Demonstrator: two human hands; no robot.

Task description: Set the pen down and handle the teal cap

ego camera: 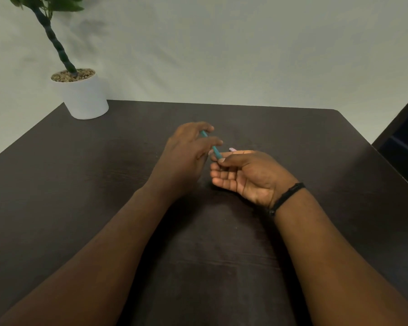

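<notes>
On dark table (292, 142): white plant pot (85, 100).

The pen (214, 150) is teal, a bright stripe of colour between the left hand (186, 156) and the right hand (245, 177). Just behind the right hand's fingers shows a small pale pink tip (232, 149). The worktop (292, 142) is very dark brown with a faint wood grain. The bracelet (286, 196) on the right wrist is black. The pot (85, 100) is plain white, topped with speckled tan and brown pebbles (72, 75). The plant (54, 41) has a dark green ringed stem and green leaves. The wall (222, 43) is a pale grey-green.
</notes>
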